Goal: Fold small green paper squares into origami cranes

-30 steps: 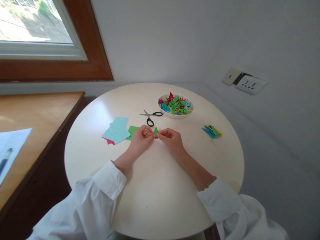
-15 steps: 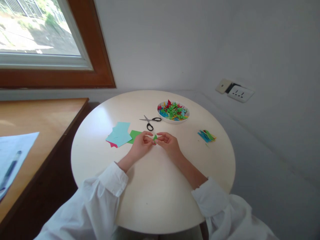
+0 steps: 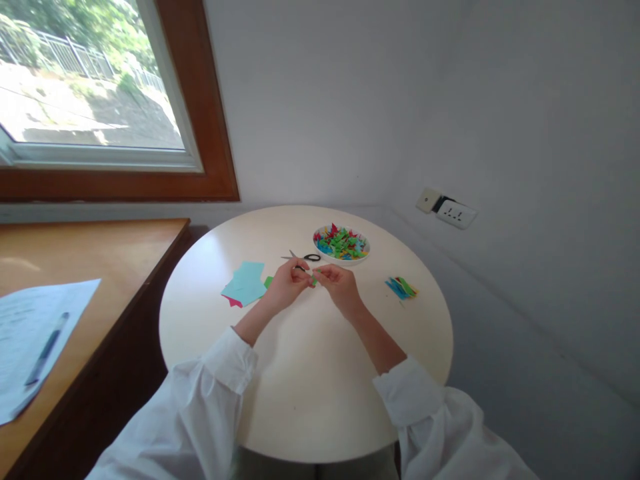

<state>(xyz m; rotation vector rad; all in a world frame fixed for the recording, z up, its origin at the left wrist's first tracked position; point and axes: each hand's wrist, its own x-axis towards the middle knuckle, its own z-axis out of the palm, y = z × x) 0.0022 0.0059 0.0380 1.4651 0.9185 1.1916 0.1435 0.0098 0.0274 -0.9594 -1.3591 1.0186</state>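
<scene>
Together, your left hand [image 3: 289,284] and right hand [image 3: 341,287] pinched green paper piece [image 3: 314,281] between them, neither nearer; long axis unclear.

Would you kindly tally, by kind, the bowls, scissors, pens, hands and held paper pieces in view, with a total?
Bowl: 1
Scissors: 1 pair
Pen: 1
Hands: 2 (left hand, right hand)
Held paper, green: 1
Total: 6

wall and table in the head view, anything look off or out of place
Yes, on the wall right of the round table: a dark gap shows between the white socket and the beige plate, so the socket may sit askew. The scissors also lie open near the left hand.
</scene>
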